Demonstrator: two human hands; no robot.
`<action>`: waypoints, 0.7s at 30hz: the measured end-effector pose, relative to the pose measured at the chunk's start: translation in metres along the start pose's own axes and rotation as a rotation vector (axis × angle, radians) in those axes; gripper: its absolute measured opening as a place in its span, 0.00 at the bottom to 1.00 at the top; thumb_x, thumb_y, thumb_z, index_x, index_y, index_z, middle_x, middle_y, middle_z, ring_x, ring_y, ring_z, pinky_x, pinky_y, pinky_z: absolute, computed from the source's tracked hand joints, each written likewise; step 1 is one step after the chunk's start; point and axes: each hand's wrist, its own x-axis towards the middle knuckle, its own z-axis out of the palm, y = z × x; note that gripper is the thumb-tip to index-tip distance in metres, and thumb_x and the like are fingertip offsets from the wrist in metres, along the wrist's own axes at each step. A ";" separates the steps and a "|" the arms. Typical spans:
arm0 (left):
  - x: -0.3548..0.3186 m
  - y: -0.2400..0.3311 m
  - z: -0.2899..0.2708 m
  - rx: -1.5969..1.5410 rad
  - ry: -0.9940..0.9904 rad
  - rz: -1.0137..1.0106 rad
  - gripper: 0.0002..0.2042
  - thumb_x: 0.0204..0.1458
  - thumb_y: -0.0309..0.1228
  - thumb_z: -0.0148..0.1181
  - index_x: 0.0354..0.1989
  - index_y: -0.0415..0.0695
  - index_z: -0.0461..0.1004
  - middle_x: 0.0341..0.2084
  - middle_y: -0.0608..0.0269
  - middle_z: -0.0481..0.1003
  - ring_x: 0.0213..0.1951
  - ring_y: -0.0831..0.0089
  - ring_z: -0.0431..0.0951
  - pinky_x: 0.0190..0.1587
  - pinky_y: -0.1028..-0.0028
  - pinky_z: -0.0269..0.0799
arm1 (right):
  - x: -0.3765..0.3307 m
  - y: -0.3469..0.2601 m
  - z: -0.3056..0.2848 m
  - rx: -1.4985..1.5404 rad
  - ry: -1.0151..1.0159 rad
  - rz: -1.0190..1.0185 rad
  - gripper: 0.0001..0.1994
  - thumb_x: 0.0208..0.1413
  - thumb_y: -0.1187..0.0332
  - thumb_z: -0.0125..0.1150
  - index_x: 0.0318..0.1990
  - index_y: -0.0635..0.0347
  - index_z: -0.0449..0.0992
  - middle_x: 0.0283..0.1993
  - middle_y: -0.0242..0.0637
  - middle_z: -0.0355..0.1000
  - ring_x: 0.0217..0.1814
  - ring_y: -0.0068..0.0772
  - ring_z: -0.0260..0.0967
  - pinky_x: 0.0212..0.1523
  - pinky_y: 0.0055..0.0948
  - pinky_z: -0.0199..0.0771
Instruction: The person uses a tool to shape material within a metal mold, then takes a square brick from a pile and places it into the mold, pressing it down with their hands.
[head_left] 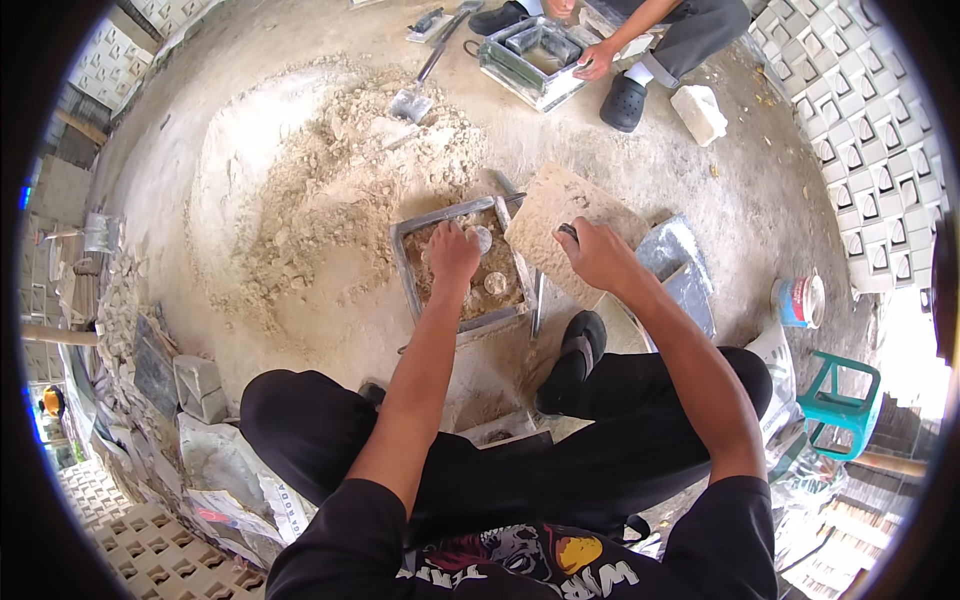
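A square metal mould frame (404, 275) lies on the floor in front of me, with brown sandy material inside. Inside it are a pale round disc (482, 240) and a smaller pale round knob (496, 284). My left hand (453, 252) reaches into the frame beside the disc, fingers curled downward; what they grip is hidden beneath them. To the right, my right hand (600, 258) is closed round the dark handle (568, 232) of a sand-coated rectangular plate (570, 195). That plate is slanted next to the frame's right side.
A heap of sandy mix (330, 170) with a shovel (411, 104) lies ahead. At the far side, a co-worker's hand (597, 60) touches another mould (545, 85). A white block (699, 114), grey sheets (680, 265), a bucket (798, 301) and a green stool (842, 405) stand to the right.
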 end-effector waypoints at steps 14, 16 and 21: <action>-0.006 0.041 0.018 0.094 -0.159 0.295 0.19 0.53 0.37 0.47 0.47 0.34 0.69 0.51 0.48 0.68 0.58 0.57 0.62 0.64 0.56 0.49 | -0.001 0.008 0.004 -0.024 -0.013 0.022 0.21 0.61 0.54 0.45 0.37 0.70 0.68 0.32 0.63 0.71 0.39 0.65 0.70 0.42 0.54 0.68; -0.010 0.048 0.011 0.119 -0.259 0.320 0.19 0.53 0.36 0.47 0.48 0.35 0.69 0.52 0.50 0.67 0.60 0.58 0.61 0.65 0.55 0.47 | -0.003 0.011 0.005 -0.034 0.006 0.022 0.21 0.61 0.54 0.45 0.37 0.70 0.68 0.32 0.63 0.72 0.39 0.65 0.70 0.42 0.54 0.68; -0.016 0.036 0.010 0.096 -0.021 0.374 0.22 0.53 0.35 0.45 0.54 0.36 0.64 0.57 0.52 0.63 0.64 0.60 0.55 0.66 0.54 0.44 | -0.003 0.002 0.002 -0.036 -0.004 0.009 0.22 0.61 0.54 0.45 0.37 0.70 0.68 0.33 0.63 0.72 0.39 0.66 0.70 0.43 0.54 0.68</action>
